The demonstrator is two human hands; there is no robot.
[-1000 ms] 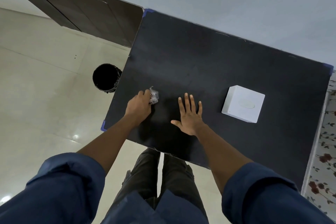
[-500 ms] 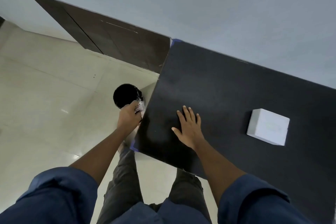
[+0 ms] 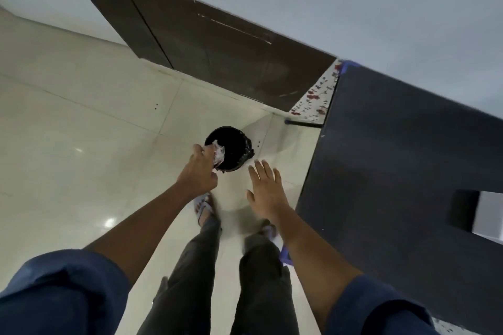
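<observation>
My left hand point(image 3: 198, 171) grips a crumpled white wrapper point(image 3: 218, 154) and holds it over the near-left rim of a round black bin point(image 3: 234, 147) standing on the pale tiled floor. My right hand point(image 3: 266, 190) hovers in the air with fingers straight and spread, holding nothing, between the bin and the left edge of the black table point(image 3: 394, 160). A white box point(image 3: 490, 216) lies on the table at the right edge of the view, partly cut off.
A dark brown door or panel point(image 3: 217, 43) runs along the wall behind the bin. My legs and sandalled feet point(image 3: 204, 208) stand on the floor by the table's left side. A floral cloth point(image 3: 315, 102) shows beside the table's far corner.
My left hand carried the wrapper off the table, leftward, to above the bin. My right hand lifted off the tabletop and moved left past the table edge. The view swung left.
</observation>
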